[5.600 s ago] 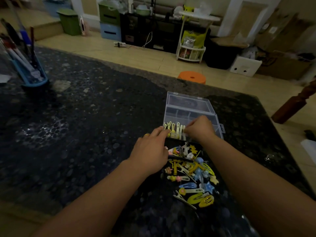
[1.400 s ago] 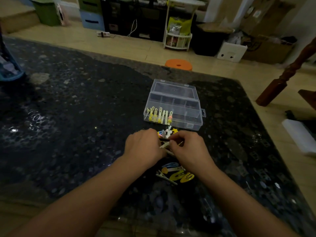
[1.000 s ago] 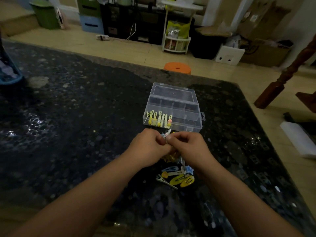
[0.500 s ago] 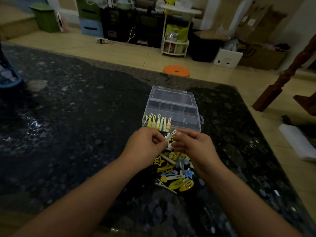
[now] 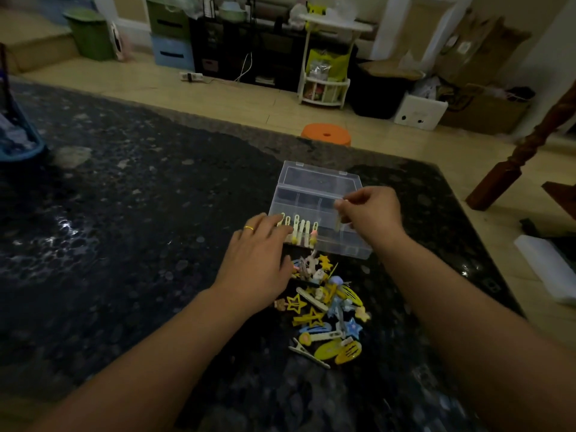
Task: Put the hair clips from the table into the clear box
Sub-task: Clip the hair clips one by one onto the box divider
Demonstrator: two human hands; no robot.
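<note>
Clear box (image 5: 321,188): 5 clips (image 5: 300,230) | right hand (image 5: 372,212) pinches 1 clip (image 5: 338,218) | left hand (image 5: 258,269) relaxed

Both bare forearms reached forward side by side from the bottom of the frame. The left hand (image 5: 260,260) lay palm down with fingers extended and loosely spread, a gold ring (image 5: 249,228) on one finger. The right hand (image 5: 371,210), raised farther forward, pinched thumb against fingertips.
</note>
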